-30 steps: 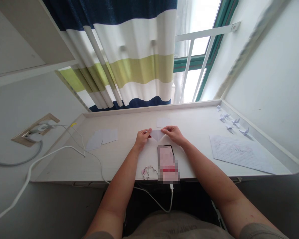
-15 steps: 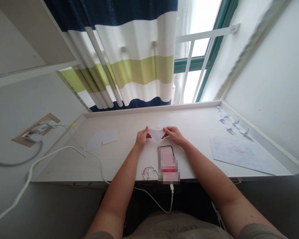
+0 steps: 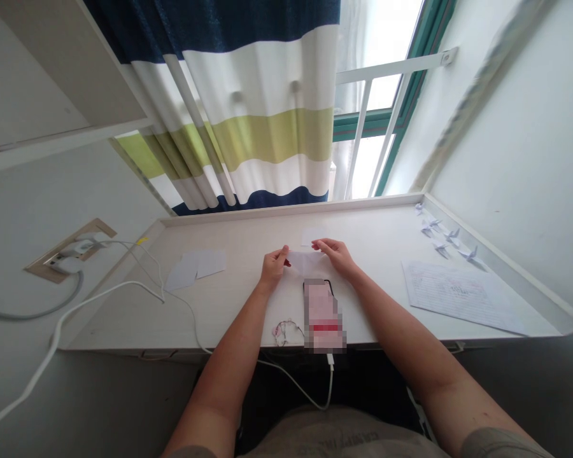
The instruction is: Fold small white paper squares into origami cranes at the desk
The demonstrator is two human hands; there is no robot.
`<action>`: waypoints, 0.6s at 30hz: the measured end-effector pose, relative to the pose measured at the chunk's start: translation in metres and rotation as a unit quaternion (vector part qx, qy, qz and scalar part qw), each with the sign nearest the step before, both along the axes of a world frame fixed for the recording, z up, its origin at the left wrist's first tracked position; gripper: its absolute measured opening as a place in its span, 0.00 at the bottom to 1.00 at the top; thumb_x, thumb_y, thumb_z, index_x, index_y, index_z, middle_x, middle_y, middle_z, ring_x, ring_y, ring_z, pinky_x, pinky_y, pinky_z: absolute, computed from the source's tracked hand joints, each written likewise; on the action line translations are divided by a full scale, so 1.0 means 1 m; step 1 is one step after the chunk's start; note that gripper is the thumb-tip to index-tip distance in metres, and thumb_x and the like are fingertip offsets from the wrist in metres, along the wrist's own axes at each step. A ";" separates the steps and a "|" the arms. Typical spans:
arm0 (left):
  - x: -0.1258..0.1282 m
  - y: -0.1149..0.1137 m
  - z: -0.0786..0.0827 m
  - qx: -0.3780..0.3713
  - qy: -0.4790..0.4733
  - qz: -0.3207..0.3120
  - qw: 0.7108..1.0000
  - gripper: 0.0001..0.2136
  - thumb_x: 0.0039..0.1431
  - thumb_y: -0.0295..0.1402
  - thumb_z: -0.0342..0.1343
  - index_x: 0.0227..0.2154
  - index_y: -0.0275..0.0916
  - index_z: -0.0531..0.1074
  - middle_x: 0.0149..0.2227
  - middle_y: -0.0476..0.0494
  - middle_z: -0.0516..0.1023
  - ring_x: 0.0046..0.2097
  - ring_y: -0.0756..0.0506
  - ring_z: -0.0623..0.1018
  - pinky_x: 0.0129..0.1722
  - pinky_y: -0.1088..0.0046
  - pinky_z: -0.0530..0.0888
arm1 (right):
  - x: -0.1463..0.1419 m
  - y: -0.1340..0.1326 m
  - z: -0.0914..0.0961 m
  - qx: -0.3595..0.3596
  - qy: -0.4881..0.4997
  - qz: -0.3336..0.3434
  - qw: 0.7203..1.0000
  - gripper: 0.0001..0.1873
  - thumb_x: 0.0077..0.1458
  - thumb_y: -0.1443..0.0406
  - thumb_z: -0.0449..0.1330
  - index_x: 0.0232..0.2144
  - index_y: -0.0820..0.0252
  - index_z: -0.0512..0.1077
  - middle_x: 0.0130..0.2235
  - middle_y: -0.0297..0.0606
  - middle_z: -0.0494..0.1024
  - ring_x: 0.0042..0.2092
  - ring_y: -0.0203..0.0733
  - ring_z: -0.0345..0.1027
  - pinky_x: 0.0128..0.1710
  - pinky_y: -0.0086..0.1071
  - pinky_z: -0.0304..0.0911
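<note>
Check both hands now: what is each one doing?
Left hand: closed, pinching a sheet of paper.
Right hand: closed, holding that sheet's right corner.

Daylight pours through a green-framed window beside a navy, white and olive striped curtain, while white walls flank a long pale desk below.

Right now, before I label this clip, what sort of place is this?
Probably a home bedroom or study: a white desk sits under a window with striped curtains, with a phone and paper cranes on it.
</note>
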State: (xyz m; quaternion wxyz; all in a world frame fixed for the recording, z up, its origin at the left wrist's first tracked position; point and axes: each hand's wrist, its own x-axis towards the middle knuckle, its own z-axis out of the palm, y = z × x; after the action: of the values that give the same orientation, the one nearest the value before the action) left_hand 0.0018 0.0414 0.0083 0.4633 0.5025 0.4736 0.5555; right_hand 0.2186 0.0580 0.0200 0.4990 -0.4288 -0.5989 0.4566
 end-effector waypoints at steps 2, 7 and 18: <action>0.003 -0.005 0.001 0.035 0.058 -0.003 0.998 0.29 0.55 0.64 0.62 0.19 0.39 0.76 0.20 0.47 0.73 0.26 0.48 0.71 0.31 0.70 0.70 | -0.002 -0.003 0.002 -0.019 0.007 0.053 0.998 0.27 0.53 0.40 0.67 0.34 0.57 0.84 0.39 0.42 0.86 0.43 0.49 0.77 0.47 0.40 0.68; 0.009 -0.012 0.007 0.066 0.098 0.010 0.993 0.32 0.57 0.65 0.60 0.14 0.41 0.68 0.18 0.48 0.67 0.25 0.49 0.66 0.29 0.69 0.65 | -0.005 -0.008 0.004 -0.072 0.009 0.148 0.986 0.25 0.47 0.44 0.73 0.26 0.60 0.81 0.27 0.38 0.81 0.30 0.41 0.70 0.33 0.35 0.64; 0.014 -0.007 0.000 0.012 -0.013 -0.116 0.993 0.29 0.43 0.56 0.74 0.39 0.35 0.81 0.36 0.40 0.85 0.36 0.44 0.80 0.36 0.69 0.74 | -0.011 -0.009 0.003 -0.065 0.065 0.114 0.989 0.25 0.49 0.44 0.72 0.29 0.61 0.83 0.28 0.37 0.81 0.30 0.39 0.70 0.33 0.33 0.64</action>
State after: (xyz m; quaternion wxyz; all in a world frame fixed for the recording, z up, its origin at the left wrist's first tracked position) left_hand 0.0156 0.0339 0.0087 0.5246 0.5525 0.3996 0.5098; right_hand 0.2073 0.0492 0.0228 0.4527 -0.3584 -0.5790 0.5756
